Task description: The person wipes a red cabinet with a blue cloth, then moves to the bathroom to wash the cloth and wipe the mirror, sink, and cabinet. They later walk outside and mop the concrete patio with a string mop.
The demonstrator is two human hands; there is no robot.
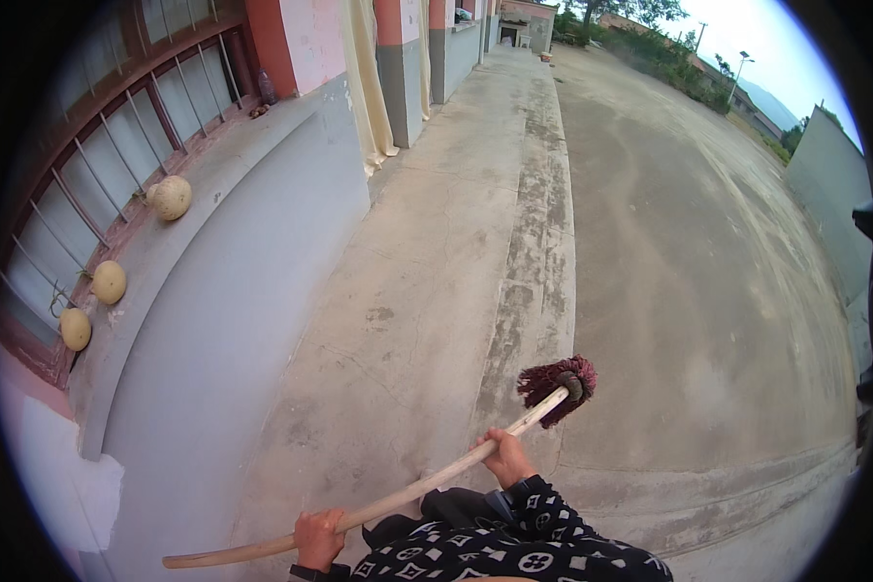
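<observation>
A mop with a long wooden handle (pixel 422 486) lies slantwise across the front of my body. Near the handle's lower-left end, my left hand (pixel 319 538) is closed around the wood, and the bare end sticks out beyond it. My right hand (pixel 505 457) grips the handle farther up, nearer the head. The dark red mop head (pixel 559 385), of cloth or yarn strands, is at the right end, over the edge of the raised concrete walkway (pixel 407 291). Whether its strands touch the concrete, I cannot tell.
Several pale round gourds (pixel 172 198) rest on the window ledge (pixel 211 171) at left, beside a barred window. A step edge (pixel 572 276) separates the walkway from the lower concrete yard (pixel 669 291). Cream curtains (pixel 369 94) hang at doorways. More steps (pixel 698 487) lie at lower right.
</observation>
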